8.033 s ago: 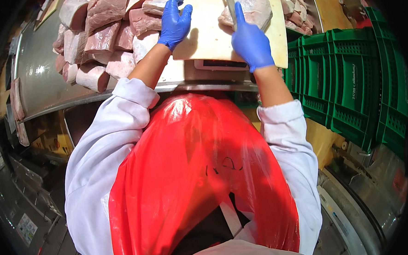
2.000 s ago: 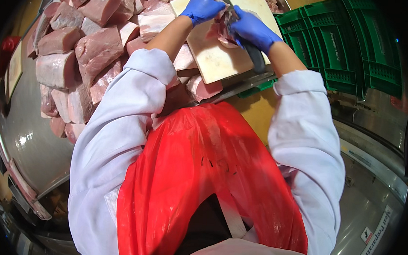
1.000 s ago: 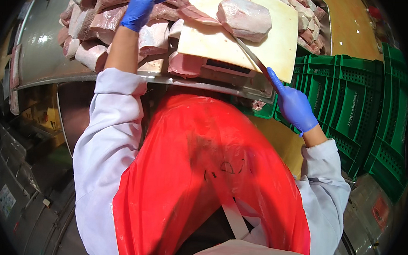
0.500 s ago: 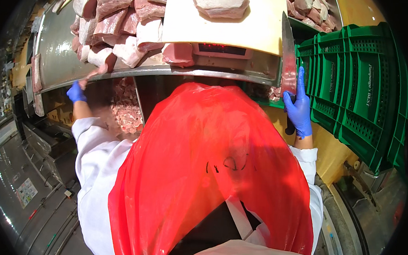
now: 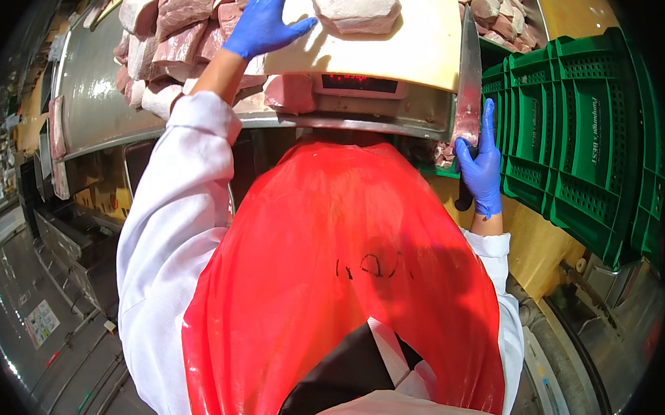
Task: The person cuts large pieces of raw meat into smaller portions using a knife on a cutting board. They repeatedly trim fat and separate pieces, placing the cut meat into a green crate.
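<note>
My left hand (image 5: 263, 22), in a blue glove, is over the left edge of the pale cutting board (image 5: 385, 58). Its fingers are spread with nothing visible in them, and the thumb points toward a thick, pale-topped chunk of meat (image 5: 356, 7) on the board. Right of the board, my right hand (image 5: 480, 170), also gloved in blue, is closed around the dark handle of a knife (image 5: 469, 79). The blade points away from me beside the board's edge, and the index finger is stretched forward.
Cut meat chunks (image 5: 184, 16) are piled on the steel table (image 5: 95, 82) at the left. A scale with a red display (image 5: 360, 84) sits under the board's near edge, beside another chunk (image 5: 289, 93). Green crates (image 5: 577, 138) stand right. A tray of meat pieces (image 5: 500, 19) lies far right.
My left hand has let go of a meat strip held over the trimmings at the left, and has moved up and right to the board. The right hand still holds the knife.
</note>
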A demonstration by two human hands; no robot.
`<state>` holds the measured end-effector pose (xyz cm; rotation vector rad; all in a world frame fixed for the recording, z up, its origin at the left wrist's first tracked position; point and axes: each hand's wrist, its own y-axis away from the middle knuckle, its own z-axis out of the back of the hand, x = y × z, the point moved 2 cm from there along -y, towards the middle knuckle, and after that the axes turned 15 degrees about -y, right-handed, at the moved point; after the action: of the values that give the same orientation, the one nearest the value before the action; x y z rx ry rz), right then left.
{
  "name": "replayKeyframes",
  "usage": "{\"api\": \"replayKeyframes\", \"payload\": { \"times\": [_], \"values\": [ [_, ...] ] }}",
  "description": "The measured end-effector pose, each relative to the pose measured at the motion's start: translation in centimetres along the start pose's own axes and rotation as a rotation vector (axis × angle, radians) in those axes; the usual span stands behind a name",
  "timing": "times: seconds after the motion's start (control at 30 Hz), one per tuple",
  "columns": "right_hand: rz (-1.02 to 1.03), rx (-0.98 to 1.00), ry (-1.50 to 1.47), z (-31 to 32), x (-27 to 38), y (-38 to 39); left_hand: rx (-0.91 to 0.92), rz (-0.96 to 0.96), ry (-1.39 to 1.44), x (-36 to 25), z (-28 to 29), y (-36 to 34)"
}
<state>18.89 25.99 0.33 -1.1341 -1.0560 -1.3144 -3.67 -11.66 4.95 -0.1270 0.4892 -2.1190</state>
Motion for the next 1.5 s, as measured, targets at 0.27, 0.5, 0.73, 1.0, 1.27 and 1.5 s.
{"api": "replayKeyframes", "payload": {
  "times": [0.27,0.5,0.73,1.0,1.27,1.5],
  "values": [
    [-0.16,-0.108,-0.136,-0.7,-0.4,3.2,0.337,-0.339,-0.132,-5.2,-4.8,-9.3],
    [-0.182,-0.188,-0.155,-0.8,-0.5,4.6,0.408,-0.356,-0.445,-4.4,-5.8,-12.9],
    [-0.176,-0.206,-0.472,-4.1,-1.3,0.0,0.2,0.076,0.458,5.1,-12.2,-11.4],
    [-0.016,-0.18,-0.828,-17.1,0.2,-17.3,0.139,0.221,0.408,3.8,-11.8,-5.1],
    [-0.137,0.206,-0.265,-9.4,0.3,-34.3,0.129,0.096,0.427,-5.9,-8.2,1.7],
    [-0.085,0.169,-0.326,-7.0,2.0,-30.9,-0.043,-0.073,0.188,-9.6,-7.8,1.8]
  ]
}}
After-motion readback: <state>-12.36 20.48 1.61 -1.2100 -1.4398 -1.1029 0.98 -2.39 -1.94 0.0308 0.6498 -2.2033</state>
